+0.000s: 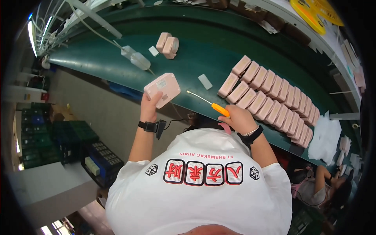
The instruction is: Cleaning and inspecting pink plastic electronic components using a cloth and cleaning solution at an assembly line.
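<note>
pink and flat, the plastic box [162, 89] is up in the air, held by the left hand [149, 105]. the fingers are wrapped tight on its near edge, so the box sticks out past the hand, just above the near edge of the green worktop [203, 47]. a little white sticker is on the side of the box that we can see.

right of the pink box, the right hand [238, 117] is closed on a screwdriver with an orange handle [216, 107]. its thin metal tip points back toward the pink box but does not touch it.

a small white block [205, 81] lies on the worktop just right of the pink box. further right, two long rows of pink cases [270, 98] stand side by side. behind the pink box sit two clear little bottles [136, 58], and past them two more pink parts [167, 44] with a tiny white piece [153, 51] beside them.
</note>
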{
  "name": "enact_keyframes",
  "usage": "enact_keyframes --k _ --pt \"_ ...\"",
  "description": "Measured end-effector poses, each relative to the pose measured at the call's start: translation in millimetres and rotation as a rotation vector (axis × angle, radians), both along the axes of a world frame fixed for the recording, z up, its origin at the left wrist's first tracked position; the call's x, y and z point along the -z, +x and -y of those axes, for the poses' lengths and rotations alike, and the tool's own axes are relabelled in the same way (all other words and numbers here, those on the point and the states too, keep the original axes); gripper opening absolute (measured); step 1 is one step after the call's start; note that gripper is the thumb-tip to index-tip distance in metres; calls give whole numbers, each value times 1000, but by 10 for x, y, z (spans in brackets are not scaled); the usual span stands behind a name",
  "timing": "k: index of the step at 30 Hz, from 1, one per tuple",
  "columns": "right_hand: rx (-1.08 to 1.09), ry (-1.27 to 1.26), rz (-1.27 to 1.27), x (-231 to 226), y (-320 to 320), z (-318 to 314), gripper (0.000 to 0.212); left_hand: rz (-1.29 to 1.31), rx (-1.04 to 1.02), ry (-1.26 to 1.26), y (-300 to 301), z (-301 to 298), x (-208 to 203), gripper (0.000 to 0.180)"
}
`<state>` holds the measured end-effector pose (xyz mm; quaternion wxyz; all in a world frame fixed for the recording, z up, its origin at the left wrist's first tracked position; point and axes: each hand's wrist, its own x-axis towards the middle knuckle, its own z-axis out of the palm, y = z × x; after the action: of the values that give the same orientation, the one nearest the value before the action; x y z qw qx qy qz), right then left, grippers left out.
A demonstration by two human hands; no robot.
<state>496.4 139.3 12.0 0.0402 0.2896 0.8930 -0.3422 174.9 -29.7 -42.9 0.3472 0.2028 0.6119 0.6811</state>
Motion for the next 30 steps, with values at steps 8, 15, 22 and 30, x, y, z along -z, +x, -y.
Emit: enact_keyframes --k 8,15,22,30 --pt "-109 -43 76 -53 -257 58 40 -1477 266 -571 -176 284 -753 56" --pt "-184 -8 68 -92 -392 -13 41 -763 547 -492 -592 492 -465 52" --pt "-224 32 -14 220 -141 -158 41 155 490 -226 -571 833 -63 49" --pt "-161 -163 79 119 -108 -98 40 1038 -218 357 38 543 206 53"
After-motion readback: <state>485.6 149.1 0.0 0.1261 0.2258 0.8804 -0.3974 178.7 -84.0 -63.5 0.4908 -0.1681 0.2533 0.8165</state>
